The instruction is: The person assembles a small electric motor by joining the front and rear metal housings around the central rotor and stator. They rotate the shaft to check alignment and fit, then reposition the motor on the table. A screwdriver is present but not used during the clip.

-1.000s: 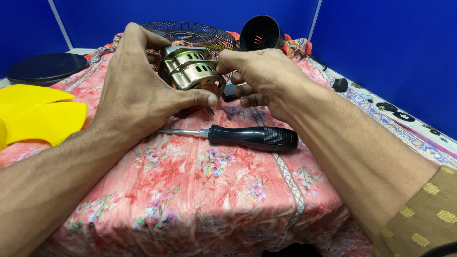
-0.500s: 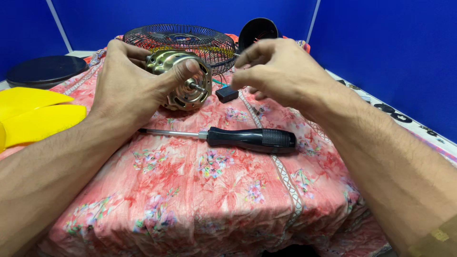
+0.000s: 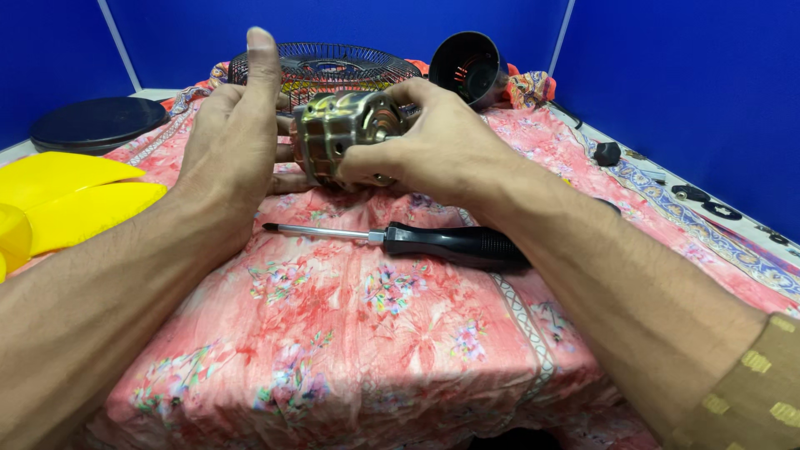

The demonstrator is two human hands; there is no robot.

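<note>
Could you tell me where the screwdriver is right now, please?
In the head view, the screwdriver lies on the floral cloth, centre, below the metal motor held by both hands, tip pointing left.

Right hand hides the motor's far end (perhaps its shaft).

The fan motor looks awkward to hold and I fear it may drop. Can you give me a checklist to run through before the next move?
1. Right hand wrapped around the metal fan motor: ok.
2. Left hand supporting it: cannot tell; the palm is beside it with the thumb raised, and contact is hidden.
3. Motor held above the floral cloth: ok.
4. Screwdriver within reach, lying on the cloth under the hands: ok.
5. Small black parts away from the table edge: not ok.
</note>
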